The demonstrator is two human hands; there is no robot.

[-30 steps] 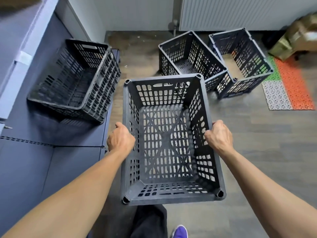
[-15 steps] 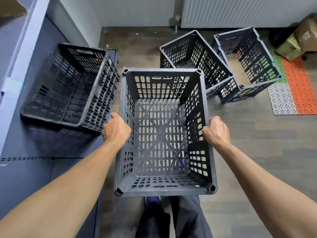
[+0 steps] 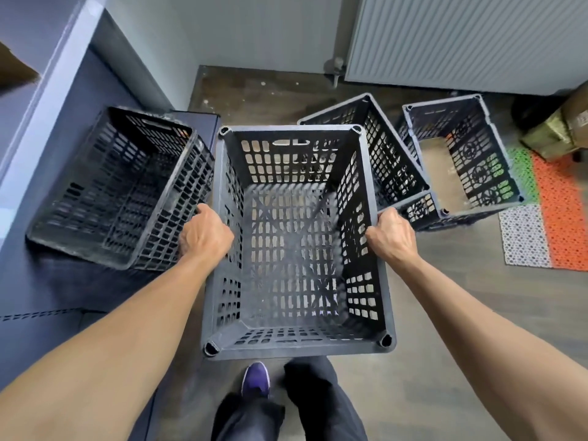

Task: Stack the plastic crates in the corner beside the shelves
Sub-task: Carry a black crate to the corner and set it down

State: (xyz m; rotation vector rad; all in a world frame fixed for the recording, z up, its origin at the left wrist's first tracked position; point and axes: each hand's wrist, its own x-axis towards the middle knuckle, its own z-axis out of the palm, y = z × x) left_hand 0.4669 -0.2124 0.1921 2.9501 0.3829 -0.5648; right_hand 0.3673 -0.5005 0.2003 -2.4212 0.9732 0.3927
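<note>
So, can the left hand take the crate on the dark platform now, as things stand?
Probably not yet. The left hand grips the rim of the carried crate, as does the right hand, so neither is free. The crate on the platform lies close beside it, with nothing between.

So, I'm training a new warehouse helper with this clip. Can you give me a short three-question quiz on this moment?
1. True or false: both hands grip the carried crate by its long side rims.
2. How many other crates are in view? A) two B) three C) four
3. Fill in: the crate on the dark platform at the left lies ____ of the carried one.

Key:
1. True: the left hand and the right hand each curl over a side rim.
2. B: the platform crate, the middle floor crate and the bottomless crate by the radiator.
3. left
</note>
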